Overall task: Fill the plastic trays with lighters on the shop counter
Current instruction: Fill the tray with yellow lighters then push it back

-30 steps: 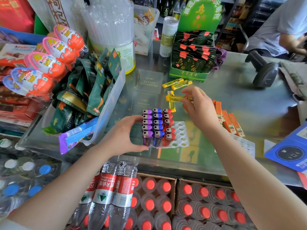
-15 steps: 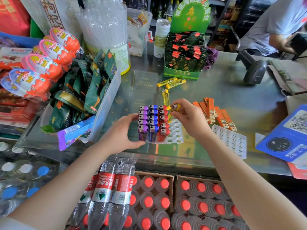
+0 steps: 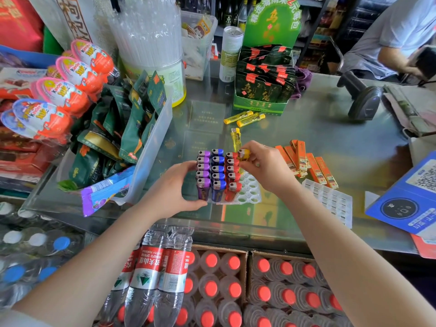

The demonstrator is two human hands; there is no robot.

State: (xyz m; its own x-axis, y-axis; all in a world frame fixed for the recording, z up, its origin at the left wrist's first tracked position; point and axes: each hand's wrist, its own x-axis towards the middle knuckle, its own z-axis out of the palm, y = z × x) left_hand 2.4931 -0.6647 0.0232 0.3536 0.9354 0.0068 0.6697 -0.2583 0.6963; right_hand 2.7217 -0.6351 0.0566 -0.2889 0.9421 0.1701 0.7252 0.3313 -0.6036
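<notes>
The grip of the right hand [image 3: 266, 168] is clamped on a yellow lighter [image 3: 243, 155], pinched near its metal head between thumb and fingertips, and it holds that lighter upright at the far end of the white plastic tray [image 3: 251, 193], right beside the back of the red row [image 3: 232, 175]. The lighter's long axis runs close to vertical, head up, so its foot points down toward the open sockets of the fourth column; whether the foot already sits in a socket is hidden by the fingers. The left hand [image 3: 174, 192] is closed on the tray's near left corner, against the purple row [image 3: 203, 175], steadying it on the glass surface [image 3: 330, 142]. The blue row [image 3: 217, 174] stands between purple and red, all three full. The empty sockets lie just below and toward the person from the right hand, so that hand is plainly the nearer one for seating. More yellow lighters [image 3: 244, 118] lie flat farther back, their long axes roughly crosswise, and another [image 3: 236, 139] lies just behind the tray. A second, empty tray [image 3: 329, 201] waits to the right.
</notes>
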